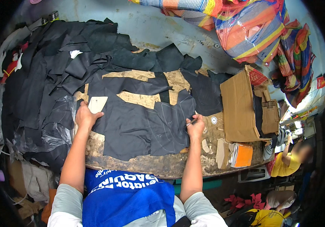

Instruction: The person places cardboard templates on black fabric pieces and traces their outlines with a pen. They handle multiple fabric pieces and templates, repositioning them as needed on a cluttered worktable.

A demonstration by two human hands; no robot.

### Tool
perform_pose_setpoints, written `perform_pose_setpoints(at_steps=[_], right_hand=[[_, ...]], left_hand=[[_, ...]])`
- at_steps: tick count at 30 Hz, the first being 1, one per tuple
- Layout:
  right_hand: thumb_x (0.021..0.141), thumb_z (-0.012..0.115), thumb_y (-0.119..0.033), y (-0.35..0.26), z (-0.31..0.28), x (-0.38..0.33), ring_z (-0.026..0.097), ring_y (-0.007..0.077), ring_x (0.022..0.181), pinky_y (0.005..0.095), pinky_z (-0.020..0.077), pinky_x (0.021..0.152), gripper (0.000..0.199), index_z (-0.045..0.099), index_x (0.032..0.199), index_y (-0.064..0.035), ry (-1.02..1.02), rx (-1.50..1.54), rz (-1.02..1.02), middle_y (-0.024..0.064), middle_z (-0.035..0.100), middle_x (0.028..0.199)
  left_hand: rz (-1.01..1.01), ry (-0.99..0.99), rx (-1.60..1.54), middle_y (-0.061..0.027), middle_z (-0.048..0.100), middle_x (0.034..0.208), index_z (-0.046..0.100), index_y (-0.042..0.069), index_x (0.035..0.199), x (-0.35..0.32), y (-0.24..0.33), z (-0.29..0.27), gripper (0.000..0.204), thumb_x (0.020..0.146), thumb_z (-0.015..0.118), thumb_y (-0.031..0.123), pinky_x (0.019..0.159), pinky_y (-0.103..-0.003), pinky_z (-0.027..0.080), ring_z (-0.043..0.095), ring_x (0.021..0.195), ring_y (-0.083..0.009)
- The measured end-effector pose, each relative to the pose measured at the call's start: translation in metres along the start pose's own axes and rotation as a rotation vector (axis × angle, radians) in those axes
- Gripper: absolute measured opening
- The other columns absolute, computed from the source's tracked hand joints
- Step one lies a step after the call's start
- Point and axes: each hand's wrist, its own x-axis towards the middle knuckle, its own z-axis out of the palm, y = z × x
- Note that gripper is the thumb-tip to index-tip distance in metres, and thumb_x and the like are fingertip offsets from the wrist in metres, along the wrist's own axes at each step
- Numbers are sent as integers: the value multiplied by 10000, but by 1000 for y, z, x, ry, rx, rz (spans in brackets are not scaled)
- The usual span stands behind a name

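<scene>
A black leather piece lies spread across the wooden table in front of me, with pale outlines and marks drawn on its right part. At its left end, my left hand grips a small cream pattern piece between thumb and fingers. The fingertips are partly hidden. My right hand is closed around a slim dark pen, beside the right edge of the outlined leather. Another black leather piece with faint lines lies just beyond that hand.
Black leather sheets are heaped at the left, with clear plastic below. A cardboard box stands at the right, near an orange booklet and pale pattern pieces. Colourful mesh sacks hang above. A person in yellow works at far right.
</scene>
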Motion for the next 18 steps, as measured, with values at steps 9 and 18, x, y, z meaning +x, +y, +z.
perform_pose_setpoints(at_steps=[9, 18], right_hand=[[822, 594, 70, -53, -65, 11, 504, 108, 746, 225, 420, 737, 153, 484, 784, -29, 205, 353, -490, 42, 525, 773], [843, 648, 19, -160, -179, 40, 478, 37, 743, 170, 391, 700, 135, 531, 856, -46, 409, 713, -741, -27, 516, 827]], left_hand=[[339, -351, -666, -40, 670, 884, 659, -31, 967, 12, -9, -77, 277, 820, 695, 201, 695, -277, 482, 587, 786, -93], [671, -195, -1170, -22, 651, 978, 601, 9, 1083, 21, 24, -246, 250, 856, 664, 92, 769, -237, 478, 593, 819, -69]])
